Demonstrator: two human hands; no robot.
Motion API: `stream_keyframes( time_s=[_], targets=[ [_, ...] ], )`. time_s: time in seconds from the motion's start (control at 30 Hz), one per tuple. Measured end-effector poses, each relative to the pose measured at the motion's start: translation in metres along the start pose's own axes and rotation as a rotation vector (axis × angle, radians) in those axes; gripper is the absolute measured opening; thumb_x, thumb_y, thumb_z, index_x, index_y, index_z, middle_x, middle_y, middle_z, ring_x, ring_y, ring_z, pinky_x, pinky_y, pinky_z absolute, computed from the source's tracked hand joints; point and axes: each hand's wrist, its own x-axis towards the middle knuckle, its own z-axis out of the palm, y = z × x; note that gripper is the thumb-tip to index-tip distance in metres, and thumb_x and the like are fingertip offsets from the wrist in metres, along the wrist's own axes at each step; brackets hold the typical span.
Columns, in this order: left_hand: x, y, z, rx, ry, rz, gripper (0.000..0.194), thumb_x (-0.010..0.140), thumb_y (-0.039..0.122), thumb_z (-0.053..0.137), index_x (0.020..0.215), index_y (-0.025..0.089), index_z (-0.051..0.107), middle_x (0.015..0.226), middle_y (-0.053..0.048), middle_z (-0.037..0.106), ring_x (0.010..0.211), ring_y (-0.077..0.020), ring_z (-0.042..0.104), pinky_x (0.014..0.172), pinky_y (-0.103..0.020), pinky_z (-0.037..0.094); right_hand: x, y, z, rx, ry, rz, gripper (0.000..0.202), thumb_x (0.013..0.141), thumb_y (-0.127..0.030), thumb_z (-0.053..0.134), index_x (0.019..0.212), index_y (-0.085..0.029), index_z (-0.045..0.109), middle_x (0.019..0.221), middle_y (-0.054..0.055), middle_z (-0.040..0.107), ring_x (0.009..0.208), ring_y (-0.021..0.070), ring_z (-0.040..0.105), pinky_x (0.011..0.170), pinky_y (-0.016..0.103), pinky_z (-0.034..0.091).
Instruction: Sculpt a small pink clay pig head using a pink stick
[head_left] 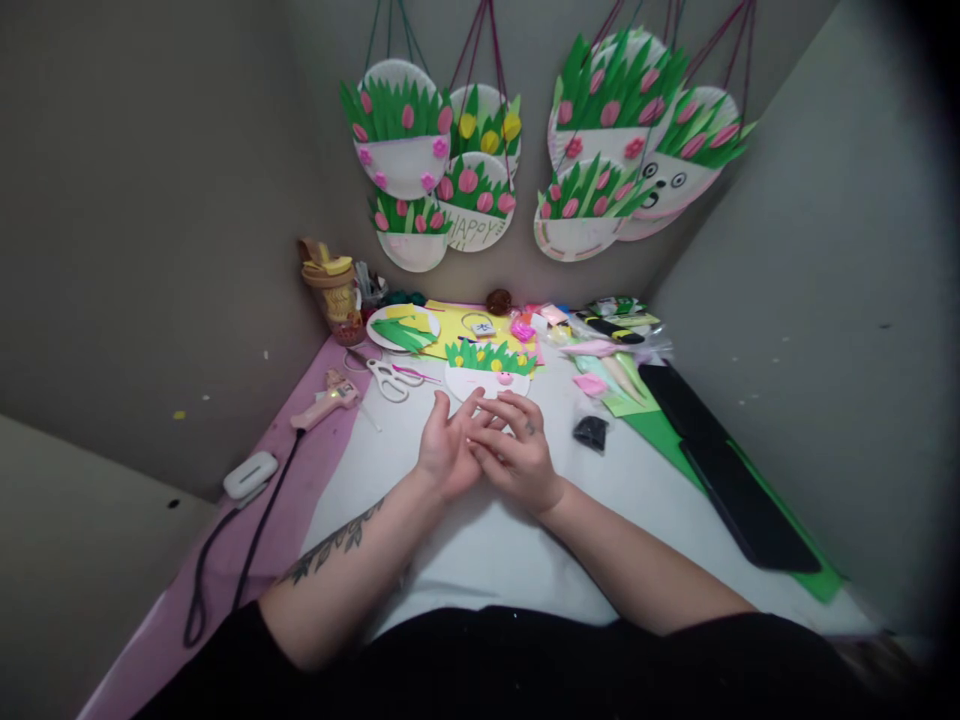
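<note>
Left hand [448, 458], open, palm up, best kept steady against right hand [521, 460], fingers bent, any grasp indiscernible.

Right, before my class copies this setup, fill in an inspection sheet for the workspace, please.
Surface: white sheet over a pink tabletop; spills, nothing seen.
Job's things: decorated white plate with green grass and yellow flowers, just beyond the hands.
Clutter: scissors and glue gun at left; black case at right.
Grippers: left hand palm up, right hand touching its fingers; anything tiny between them, cannot tell.
Cables: black cord from the glue gun, along the left side.
Surroundings: plate decorations hanging on strings.
</note>
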Motion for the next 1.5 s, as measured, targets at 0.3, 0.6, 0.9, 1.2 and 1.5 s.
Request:
stream_keyframes(
  time_s=[0.3,0.6,0.9,1.2,1.5],
  targets=[
    [0.0007,0.0028,-0.0020,-0.018,-0.002,0.039,0.069,0.092,0.065,0.022,0.136,0.016,0.040,0.138,-0.018,0.053,0.110,-0.0280,0.063,0.087,-0.040,0.051,-0.0038,0.0035,-0.0043,-0.016,-0.095,-0.166,0.028,0.085,-0.028,0.057,0.111,-0.026,0.068,0.128,0.008,0.060,0.122,0.0292,0.045,0.094,0.049,0.045],
    [-0.0021,0.0052,-0.0014,-0.072,-0.067,0.048,0.073,0.089,0.070,0.023,0.138,0.018,0.037,0.139,-0.018,0.052,0.115,-0.0293,0.059,0.088,-0.045,0.051,-0.0056,0.0064,-0.0055,0.063,-0.125,-0.161,0.036,0.084,-0.040,0.060,0.116,-0.024,0.066,0.133,0.011,0.056,0.125,0.0319,0.042,0.099,0.052,0.041],
    [-0.0028,0.0063,-0.0005,-0.106,-0.088,0.058,0.074,0.088,0.071,0.022,0.137,0.018,0.039,0.142,-0.019,0.049,0.121,-0.0308,0.055,0.088,-0.047,0.051,-0.0073,0.0044,-0.0022,0.073,-0.115,-0.111,0.043,0.084,-0.052,0.057,0.119,-0.029,0.065,0.133,0.008,0.053,0.122,0.0303,0.043,0.100,0.050,0.042],
    [-0.0004,0.0066,-0.0035,-0.101,-0.122,0.059,0.074,0.088,0.072,0.021,0.136,0.019,0.040,0.143,-0.018,0.048,0.122,-0.0300,0.056,0.090,-0.046,0.050,-0.0078,0.0023,-0.0028,0.043,-0.109,-0.127,0.046,0.083,-0.055,0.057,0.118,-0.027,0.066,0.135,0.008,0.051,0.124,0.0314,0.041,0.101,0.051,0.041],
    [-0.0013,0.0064,-0.0027,-0.127,-0.129,0.048,0.074,0.088,0.072,0.022,0.137,0.020,0.039,0.143,-0.018,0.048,0.120,-0.0309,0.056,0.086,-0.046,0.052,-0.0080,0.0017,-0.0026,0.024,-0.101,-0.083,0.045,0.082,-0.057,0.057,0.118,-0.031,0.066,0.138,0.006,0.050,0.125,0.0313,0.040,0.103,0.052,0.041]
  ],
)
